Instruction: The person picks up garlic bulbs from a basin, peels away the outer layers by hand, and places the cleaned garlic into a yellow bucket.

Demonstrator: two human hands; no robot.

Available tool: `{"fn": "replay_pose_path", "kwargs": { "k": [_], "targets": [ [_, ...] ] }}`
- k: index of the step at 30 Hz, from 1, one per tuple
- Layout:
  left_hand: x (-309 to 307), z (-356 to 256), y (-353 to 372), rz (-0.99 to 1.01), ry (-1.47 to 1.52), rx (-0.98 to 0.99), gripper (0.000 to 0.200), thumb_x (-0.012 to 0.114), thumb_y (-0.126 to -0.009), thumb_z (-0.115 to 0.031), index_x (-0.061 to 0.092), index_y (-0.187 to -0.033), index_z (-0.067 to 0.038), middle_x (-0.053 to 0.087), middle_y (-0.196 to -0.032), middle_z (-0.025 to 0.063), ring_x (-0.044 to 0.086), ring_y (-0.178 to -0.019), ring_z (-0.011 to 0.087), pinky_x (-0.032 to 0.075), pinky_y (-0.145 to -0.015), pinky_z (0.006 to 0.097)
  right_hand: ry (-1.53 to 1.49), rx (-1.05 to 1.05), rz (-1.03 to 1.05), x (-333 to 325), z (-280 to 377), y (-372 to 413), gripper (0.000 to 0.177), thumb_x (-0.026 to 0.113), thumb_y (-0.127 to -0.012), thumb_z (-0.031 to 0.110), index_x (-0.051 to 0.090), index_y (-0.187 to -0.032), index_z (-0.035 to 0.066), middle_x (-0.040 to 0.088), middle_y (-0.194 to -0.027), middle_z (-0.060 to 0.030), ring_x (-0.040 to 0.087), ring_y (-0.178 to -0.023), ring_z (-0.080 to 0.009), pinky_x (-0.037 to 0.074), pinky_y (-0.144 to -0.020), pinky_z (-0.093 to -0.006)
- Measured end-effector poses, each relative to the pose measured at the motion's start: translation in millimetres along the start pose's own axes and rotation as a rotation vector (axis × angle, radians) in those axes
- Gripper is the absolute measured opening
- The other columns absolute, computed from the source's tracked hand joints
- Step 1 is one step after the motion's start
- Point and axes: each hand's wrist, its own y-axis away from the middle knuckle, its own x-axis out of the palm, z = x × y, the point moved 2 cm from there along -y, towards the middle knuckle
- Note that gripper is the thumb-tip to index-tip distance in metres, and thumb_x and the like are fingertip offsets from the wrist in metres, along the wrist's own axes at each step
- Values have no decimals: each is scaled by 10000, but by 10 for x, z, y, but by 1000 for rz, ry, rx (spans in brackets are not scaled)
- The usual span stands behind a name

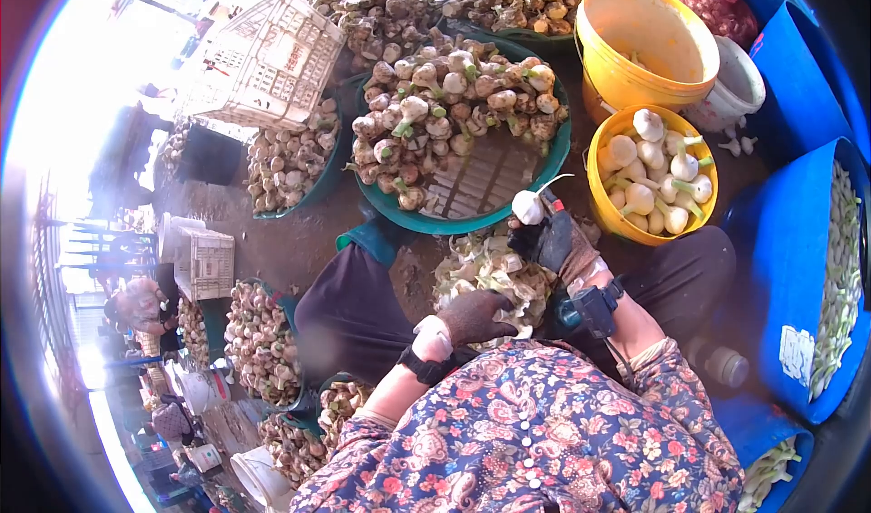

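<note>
My right hand (552,243), in a dark worn glove, is closed on a white garlic bulb (527,208) with a thin stalk or root sticking up to the right. It is over my lap, near the rim of a green tub. My left hand (476,317), gloved in brown, is lower and to the left, its fingers bent but apart and no bulb in it. Beside and beneath both hands is a heap of pale garlic skins (490,273). Straight ahead, a round green tub (408,215) holds unpeeled, soil-stained garlic (435,105), its slatted bottom partly showing.
At right, a yellow bucket (602,206) holds clean white bulbs; a taller yellow bucket (594,37) stands behind it. Blue tubs (789,268) line the right side. White crates (272,59) and more garlic tubs (263,341) are at left, where another person (141,304) is seen.
</note>
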Motion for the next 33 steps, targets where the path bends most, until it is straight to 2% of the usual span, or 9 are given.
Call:
{"fn": "replay_pose_path", "kwargs": {
  "k": [4,7,11,15,19,20,23,27,33],
  "targets": [
    [-220,15,-271,-604,254,-145,331,729,-783,-170,615,-1047,-5,628,-927,73,584,-854,143,474,-721,263,225,23,-130,125,-87,134,395,552,-891,430,577,-1040,65,621,-823,-66,605,-735,-174,512,-647,-295],
    [-436,-162,-493,-770,267,-60,284,699,-818,-143,616,-1055,-10,623,-909,39,545,-791,95,460,-684,225,729,-68,-116,-2,-215,13,355,601,-866,371,584,-1047,66,639,-801,-71,610,-710,-154,489,-611,-304],
    [-138,6,-599,-572,551,52,198,629,-850,-81,632,-1037,-17,641,-903,76,584,-748,105,481,-649,248,1232,-344,56,13,-309,69,371,688,-784,247,574,-1080,54,656,-842,-135,629,-740,-185,488,-636,-325],
    [-115,85,-521,-594,1280,-361,149,568,-918,-225,613,-927,-83,567,-707,-28,508,-596,56,426,-551,225,1471,-512,111,-36,-314,-6,301,660,-813,202,569,-1055,48,651,-852,-107,626,-744,-192,484,-640,-318],
    [-96,-102,-410,-519,2006,-429,158,478,-954,-231,580,-969,-111,400,-597,-68,352,-487,93,349,-516,240,132,67,-45,37,-408,-28,298,522,-907,379,552,-992,95,580,-761,-18,559,-615,-133,458,-547,-264],
    [-101,-170,-341,-149,1961,37,191,510,-937,-290,579,-892,-119,452,-625,-49,451,-545,109,394,-537,277,82,143,-73,-79,-342,-123,367,468,-914,464,542,-949,106,580,-757,-39,562,-628,-138,469,-555,-268],
    [-520,-432,-111,171,1172,79,327,609,-877,-365,623,-777,-54,610,-711,13,587,-634,120,448,-545,237,-163,145,244,-58,-171,-44,450,413,-914,526,537,-955,95,590,-824,-105,588,-754,-230,500,-650,-325],
    [-485,-169,-241,-316,226,-113,253,687,-834,-200,664,-966,15,677,-833,42,592,-681,80,480,-606,231,-189,14,236,323,-169,48,539,413,-910,524,522,-1067,19,594,-966,-161,564,-946,-326,447,-899,-429],
    [-264,-60,-481,-598,629,-277,237,696,-821,-145,655,-989,17,680,-876,38,600,-749,61,482,-658,213,-33,66,136,197,-226,36,523,411,-930,510,519,-1139,42,581,-1050,-105,586,-953,-230,472,-904,-390]
  ]
}}
